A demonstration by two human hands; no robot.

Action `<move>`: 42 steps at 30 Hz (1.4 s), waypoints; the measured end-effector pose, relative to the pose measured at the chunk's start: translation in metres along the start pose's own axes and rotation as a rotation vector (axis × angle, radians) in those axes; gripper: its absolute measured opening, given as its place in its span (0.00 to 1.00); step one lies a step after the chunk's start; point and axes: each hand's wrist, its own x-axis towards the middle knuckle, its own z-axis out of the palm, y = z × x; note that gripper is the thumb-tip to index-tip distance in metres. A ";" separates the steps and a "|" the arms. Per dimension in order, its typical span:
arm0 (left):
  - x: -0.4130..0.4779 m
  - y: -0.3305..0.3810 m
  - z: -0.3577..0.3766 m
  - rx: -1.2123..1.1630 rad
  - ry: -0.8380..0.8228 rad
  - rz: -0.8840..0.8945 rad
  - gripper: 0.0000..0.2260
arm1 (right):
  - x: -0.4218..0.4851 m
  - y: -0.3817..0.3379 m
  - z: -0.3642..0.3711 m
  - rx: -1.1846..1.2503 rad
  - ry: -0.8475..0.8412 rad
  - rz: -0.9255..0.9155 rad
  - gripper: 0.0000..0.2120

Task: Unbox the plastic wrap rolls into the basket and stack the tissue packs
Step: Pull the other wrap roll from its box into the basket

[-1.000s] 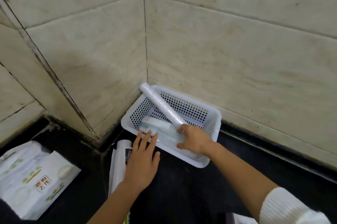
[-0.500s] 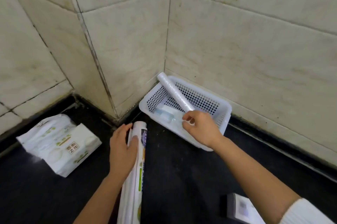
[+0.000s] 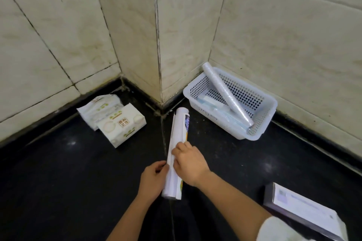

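At far left our tissue packs (image 3: 115, 121) lie against the wall, one label reading "Z". Our left hand (image 3: 151, 179) and right hand (image 3: 189, 162) both clasp the near end of the plastic wrap box (image 3: 177, 150); its printing is illegible. Right, a bare roll (image 3: 227, 94) leans in the basket (image 3: 262, 103).

perforated plastic basket (image 3: 262, 111) (glossy black floor (image 3: 58, 182))

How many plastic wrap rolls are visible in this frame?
2. One bare roll leans diagonally across the basket; one still-boxed roll lies on the floor, held by both hands. More may be hidden under the basket's other contents.
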 end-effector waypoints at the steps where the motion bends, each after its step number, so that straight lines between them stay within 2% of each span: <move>1: -0.001 -0.001 0.000 0.025 0.007 0.025 0.06 | -0.001 0.000 0.000 -0.031 0.009 0.009 0.14; 6: -0.004 0.003 0.002 0.038 -0.052 0.045 0.12 | -0.010 0.010 -0.003 0.085 0.012 0.159 0.09; 10: -0.004 0.010 0.005 0.062 -0.154 0.078 0.14 | -0.009 0.021 -0.002 0.452 -0.026 0.473 0.09; 12: -0.004 0.010 0.007 0.078 -0.140 0.098 0.13 | -0.007 0.025 -0.001 0.576 -0.060 0.592 0.10; 16: -0.003 0.008 0.006 0.056 -0.092 0.122 0.07 | 0.002 0.025 0.009 0.636 -0.092 0.689 0.19; 19: -0.002 0.007 0.004 0.027 -0.088 0.128 0.07 | 0.014 0.023 0.014 0.674 -0.093 0.766 0.16; 22: -0.001 0.004 0.004 0.001 -0.075 0.100 0.08 | 0.024 0.021 0.014 0.685 -0.100 0.823 0.26; 28: 0.000 -0.002 0.004 -0.042 -0.044 0.045 0.09 | 0.031 0.020 0.023 0.696 -0.139 0.866 0.34; 32: 0.001 -0.002 -0.001 -0.080 -0.041 -0.006 0.12 | 0.018 0.032 0.015 0.995 -0.144 0.875 0.32; 34: 0.003 -0.003 -0.004 -0.067 -0.038 -0.031 0.12 | 0.003 0.040 0.002 1.065 -0.218 0.830 0.28; 37: 0.008 -0.001 -0.010 0.007 -0.076 -0.059 0.12 | -0.020 0.055 -0.021 1.113 -0.322 0.716 0.28; 40: 0.015 0.008 -0.014 0.083 -0.164 -0.112 0.12 | -0.037 0.070 -0.050 1.087 -0.343 0.608 0.28; 42: 0.021 0.019 -0.017 0.189 -0.257 -0.152 0.12 | -0.043 0.080 -0.071 1.042 -0.317 0.548 0.25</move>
